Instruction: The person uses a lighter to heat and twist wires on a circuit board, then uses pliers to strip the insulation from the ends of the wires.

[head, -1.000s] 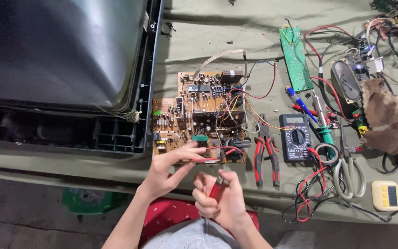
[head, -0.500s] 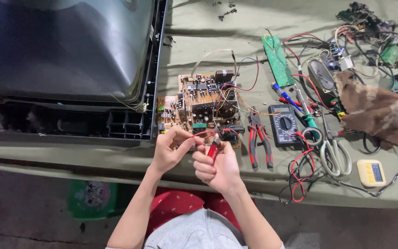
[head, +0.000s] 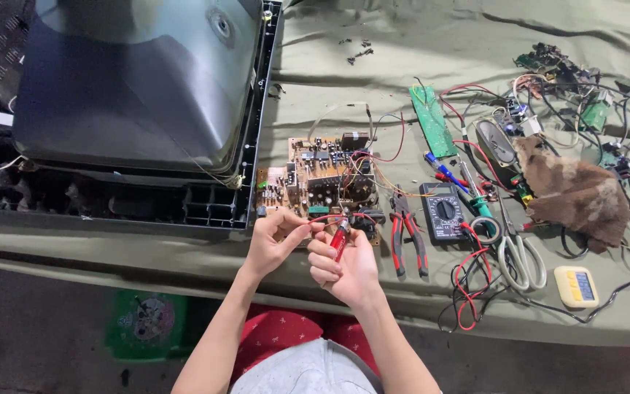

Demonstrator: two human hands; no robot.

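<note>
My left hand (head: 275,241) pinches a thin red wire (head: 322,219) near the front edge of a brown circuit board (head: 322,179). My right hand (head: 344,266) grips a small red lighter (head: 339,238), held upright right beside the wire's end. Both hands hover just in front of the board, over the green cloth-covered table (head: 184,252). The wire runs back toward the board's black parts.
A big television tube in a black frame (head: 133,109) lies face down at the left. Right of the board lie red-handled pliers (head: 407,233), a black multimeter (head: 442,211), scissors (head: 519,252), a green circuit strip (head: 433,120), a brown rag (head: 574,193), tangled wires and a small white meter (head: 576,286).
The view has tilted up and shifted, so the table's far side shows more. My hands have drawn closer together, the lighter now next to the wire held by my left hand.
</note>
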